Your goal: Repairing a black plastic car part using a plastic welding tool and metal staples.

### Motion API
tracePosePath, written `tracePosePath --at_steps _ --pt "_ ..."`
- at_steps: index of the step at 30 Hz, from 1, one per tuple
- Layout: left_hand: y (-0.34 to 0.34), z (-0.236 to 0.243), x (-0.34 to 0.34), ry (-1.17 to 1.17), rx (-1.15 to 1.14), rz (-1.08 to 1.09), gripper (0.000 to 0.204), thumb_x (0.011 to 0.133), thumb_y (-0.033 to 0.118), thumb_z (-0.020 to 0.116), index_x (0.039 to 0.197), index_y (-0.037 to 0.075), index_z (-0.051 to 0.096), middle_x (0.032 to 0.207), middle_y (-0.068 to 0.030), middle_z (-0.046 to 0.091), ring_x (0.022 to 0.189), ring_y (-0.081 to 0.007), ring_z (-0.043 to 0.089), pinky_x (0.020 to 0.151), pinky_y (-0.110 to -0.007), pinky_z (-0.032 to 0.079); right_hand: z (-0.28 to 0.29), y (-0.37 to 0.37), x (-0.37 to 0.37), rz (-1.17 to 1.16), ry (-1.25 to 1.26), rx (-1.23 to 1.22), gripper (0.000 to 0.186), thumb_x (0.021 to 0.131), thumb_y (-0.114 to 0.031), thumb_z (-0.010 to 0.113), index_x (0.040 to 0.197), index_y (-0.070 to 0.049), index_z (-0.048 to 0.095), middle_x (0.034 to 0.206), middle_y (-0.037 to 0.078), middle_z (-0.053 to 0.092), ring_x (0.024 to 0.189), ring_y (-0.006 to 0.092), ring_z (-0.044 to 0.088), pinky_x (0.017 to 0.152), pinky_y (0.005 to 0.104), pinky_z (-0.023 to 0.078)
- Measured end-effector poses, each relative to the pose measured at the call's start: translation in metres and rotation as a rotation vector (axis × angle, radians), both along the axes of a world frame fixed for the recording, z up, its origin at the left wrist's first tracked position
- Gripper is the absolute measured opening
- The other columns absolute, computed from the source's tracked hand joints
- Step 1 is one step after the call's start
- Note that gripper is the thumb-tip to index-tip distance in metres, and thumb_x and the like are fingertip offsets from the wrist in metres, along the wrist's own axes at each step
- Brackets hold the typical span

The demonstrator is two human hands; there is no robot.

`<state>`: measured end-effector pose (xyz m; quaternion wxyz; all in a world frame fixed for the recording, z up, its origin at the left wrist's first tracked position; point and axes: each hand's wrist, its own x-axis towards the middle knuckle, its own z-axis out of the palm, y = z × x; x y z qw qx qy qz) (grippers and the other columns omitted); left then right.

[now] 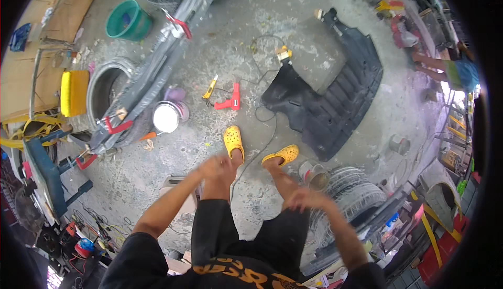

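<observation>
My left hand (214, 166) is over my left shin, blurred, with its fingers unclear. Beside my right knee, my right hand (306, 200) is also smeared by motion; I cannot make out anything in it. Both feet are in yellow clogs (233, 137) on the stained concrete floor (209, 236). Just beyond them lie a red gun-shaped power tool (233, 98) and a yellow hand tool (210, 88), with cords trailing nearby. To the right lies a large black molded plastic panel (340, 105), with small pieces at the tips of its two arms.
Tires (346, 194) are stacked by my right leg. At left are long wrapped strips (173, 48) with red clamps, another tire (97, 92), a white-lidded bucket (165, 116), a green tub (120, 24) and a yellow sponge block (73, 92). Another person (458, 71) reaches in at the right edge.
</observation>
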<state>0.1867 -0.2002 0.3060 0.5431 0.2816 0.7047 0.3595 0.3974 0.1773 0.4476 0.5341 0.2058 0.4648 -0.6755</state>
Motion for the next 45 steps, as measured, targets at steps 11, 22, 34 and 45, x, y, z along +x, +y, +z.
tracePosePath --at_steps 11,22,34,45 --pt "0.043 -0.315 -0.12 0.796 -0.462 -0.002 0.088 0.068 0.014 0.078 0.142 0.007 0.03 0.127 -0.0179 0.042 0.12 -0.038 0.043 0.097 -0.05 0.04 -0.366 0.225 -0.327 -0.165 0.768 1.017 0.038 0.092 -0.033 0.065 0.114 -0.002 0.067 0.105 0.009 0.07 0.1 0.0178 0.063 0.086 0.0294 0.049" --pt "0.071 -0.366 -0.119 0.939 -0.389 0.042 0.089 0.068 0.01 0.073 0.145 0.006 0.029 0.117 -0.019 0.053 0.114 -0.0358 0.051 0.098 -0.05 0.037 -0.411 0.2 -0.396 -0.268 0.691 0.76 0.042 0.092 -0.036 0.065 0.121 -0.005 0.063 0.107 0.003 0.065 0.096 0.0127 0.059 0.085 0.0305 0.047" --pt "0.06 -0.366 -0.106 0.911 -0.406 0.028 0.099 0.07 0.009 0.074 0.152 0.012 0.018 0.118 -0.017 0.053 0.114 -0.0334 0.052 0.099 -0.051 0.036 -0.428 0.209 -0.402 -0.558 0.644 0.087 0.016 0.089 -0.015 0.07 0.097 -0.003 0.064 0.088 0.0 0.063 0.079 0.0094 0.058 0.067 0.0252 0.05" --pt "0.187 -0.224 -0.209 0.765 0.122 -0.083 0.054 0.083 0.033 0.074 0.126 0.005 0.057 0.11 -0.0163 0.058 0.107 -0.0292 0.059 0.09 -0.037 0.048 -0.45 0.194 -0.392 -0.755 0.833 0.393 0.016 0.081 -0.011 0.073 0.09 0.002 0.07 0.084 0.007 0.068 0.07 0.0156 0.06 0.066 0.0289 0.047"
